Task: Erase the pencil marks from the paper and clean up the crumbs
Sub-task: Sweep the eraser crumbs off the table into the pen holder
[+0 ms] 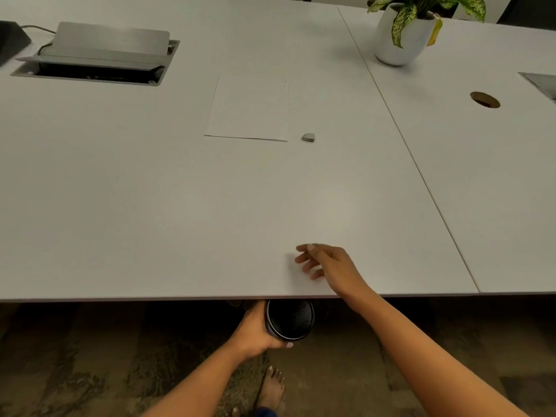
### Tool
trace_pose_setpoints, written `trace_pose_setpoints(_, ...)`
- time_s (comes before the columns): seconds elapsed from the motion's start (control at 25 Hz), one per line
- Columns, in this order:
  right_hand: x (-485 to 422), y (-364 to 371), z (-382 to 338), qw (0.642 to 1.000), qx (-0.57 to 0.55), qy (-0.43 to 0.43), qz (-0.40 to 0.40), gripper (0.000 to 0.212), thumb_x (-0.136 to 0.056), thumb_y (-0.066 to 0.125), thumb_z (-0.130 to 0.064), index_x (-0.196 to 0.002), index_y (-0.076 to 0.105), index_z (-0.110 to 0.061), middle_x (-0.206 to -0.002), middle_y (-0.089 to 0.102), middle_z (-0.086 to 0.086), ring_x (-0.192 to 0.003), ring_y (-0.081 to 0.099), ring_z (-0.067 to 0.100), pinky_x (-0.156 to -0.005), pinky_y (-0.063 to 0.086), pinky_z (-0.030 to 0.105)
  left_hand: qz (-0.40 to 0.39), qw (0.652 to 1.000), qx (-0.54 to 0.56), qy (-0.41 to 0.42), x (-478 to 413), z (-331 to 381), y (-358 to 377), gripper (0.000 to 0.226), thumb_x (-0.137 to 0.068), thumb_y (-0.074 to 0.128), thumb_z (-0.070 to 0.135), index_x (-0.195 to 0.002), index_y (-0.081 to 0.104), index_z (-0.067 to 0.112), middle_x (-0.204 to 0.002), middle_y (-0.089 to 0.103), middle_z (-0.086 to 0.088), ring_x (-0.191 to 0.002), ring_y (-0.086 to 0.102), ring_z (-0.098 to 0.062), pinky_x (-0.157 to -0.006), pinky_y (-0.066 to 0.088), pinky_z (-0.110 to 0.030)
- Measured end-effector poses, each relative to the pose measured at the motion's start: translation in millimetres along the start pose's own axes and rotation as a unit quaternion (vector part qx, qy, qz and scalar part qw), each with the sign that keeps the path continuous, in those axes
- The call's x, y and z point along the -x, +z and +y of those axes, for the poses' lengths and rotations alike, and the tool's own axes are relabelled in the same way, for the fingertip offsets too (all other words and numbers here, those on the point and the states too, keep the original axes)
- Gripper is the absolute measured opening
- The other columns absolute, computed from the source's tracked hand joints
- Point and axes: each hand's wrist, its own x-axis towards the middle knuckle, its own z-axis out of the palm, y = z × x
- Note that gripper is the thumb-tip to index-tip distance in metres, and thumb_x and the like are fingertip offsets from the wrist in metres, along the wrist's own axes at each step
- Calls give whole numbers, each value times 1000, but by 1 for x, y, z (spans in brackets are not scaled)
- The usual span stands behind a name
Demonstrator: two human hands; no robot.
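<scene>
A white sheet of paper (248,109) lies flat in the middle of the white table (120,191); no pencil marks show on it from here. A small grey eraser (308,137) rests just right of the sheet's near corner. My right hand (323,261) hovers on the tabletop close to the front edge, fingers loosely curled and apart, holding nothing. My left hand (255,329) is below the table edge, gripping a black mesh cup (290,319) held tilted with its mouth under the rim of the table. Crumbs are too small to make out.
An open cable box (96,55) with a raised lid sits at the back left. A potted plant (403,34) stands at the back right, beyond a seam between tables. A round cable hole (484,99) lies on the right table. My bare foot (272,389) shows on the carpet.
</scene>
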Motion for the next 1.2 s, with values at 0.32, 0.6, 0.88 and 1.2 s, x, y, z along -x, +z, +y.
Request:
trace_pose_setpoints(0.32,24,-2,20,973,185,-94,-102,38,-94,40,-30,-71,70,-25,-71,48,-8,-74,45,0,-72,33,22,8,1000,-10,0,2,-4,-1,95,-55,87,20,-133,33,19,-134,43,3,-125,36,-9,-100,27,-18)
trace_pose_setpoints(0.6,24,9,27,923,326,-171,-117,39,-95,31,-36,-131,41,-24,-140,29,-18,-134,17,0,-110,10,22,8,1000,-14,14,4,-2,-2,94,-55,88,19,-132,33,18,-126,42,9,-121,34,-5,-99,26,-16)
trace_pose_setpoints(0.88,37,8,32,966,191,-159,-68,28,-89,46,-38,-111,61,-28,-126,54,-15,-125,35,-7,-107,31,23,10,1000,-2,19,7,-6,-6,94,-53,88,20,-128,32,25,-122,41,13,-120,35,-4,-100,28,-18)
trace_pose_setpoints(1.2,38,10,24,985,108,-122,-62,31,-83,50,-41,-92,71,-20,-103,70,-4,-102,59,-1,-96,47,31,10,1000,2,25,10,-5,-9,90,-55,88,17,-125,32,26,-117,41,14,-116,35,-1,-96,28,-13)
